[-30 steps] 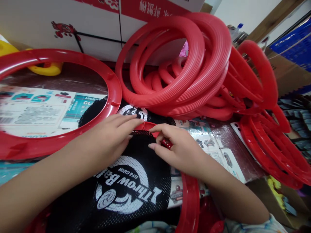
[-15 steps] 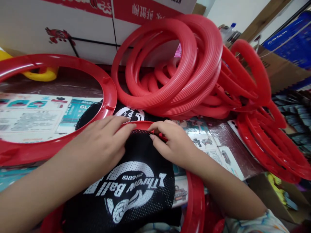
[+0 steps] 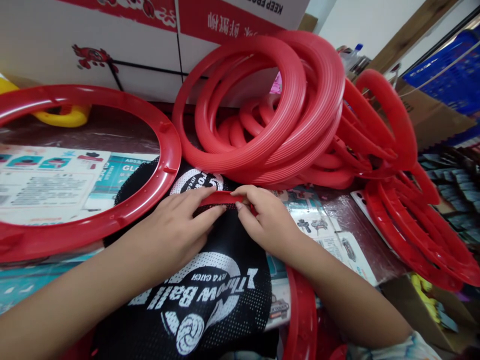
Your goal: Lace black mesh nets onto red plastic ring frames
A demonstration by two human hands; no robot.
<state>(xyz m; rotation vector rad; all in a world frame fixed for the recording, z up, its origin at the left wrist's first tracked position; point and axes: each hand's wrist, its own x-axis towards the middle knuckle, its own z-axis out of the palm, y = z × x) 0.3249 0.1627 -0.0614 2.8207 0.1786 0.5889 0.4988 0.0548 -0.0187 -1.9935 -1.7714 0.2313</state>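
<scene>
A black mesh fabric disc (image 3: 240,245) with white "Throw Ball" print lies over a red plastic ring (image 3: 302,310) close to my body. At the far side of that ring, my left hand (image 3: 180,220) grips the rim, its thumb along the mesh edge and its fingers over the red plastic. Close beside it, my right hand (image 3: 264,217) pinches the same edge between thumb and curled fingers. A short stretch of red rim shows between the two hands. Another printed black mesh piece (image 3: 195,181) lies just beyond, partly covered by rings.
Behind my hands, several red rings (image 3: 277,145) lean in a pile. A single red ring (image 3: 168,135) rests at left, near a yellow plastic part (image 3: 67,116). A white and red carton (image 3: 142,45) stands behind. Loose red frames (image 3: 420,230) overhang the right table edge.
My left hand has shifted slightly right along the rim, its thumb now nearer my right thumb. My right hand stays at almost the same spot. The view has tilted slightly.
</scene>
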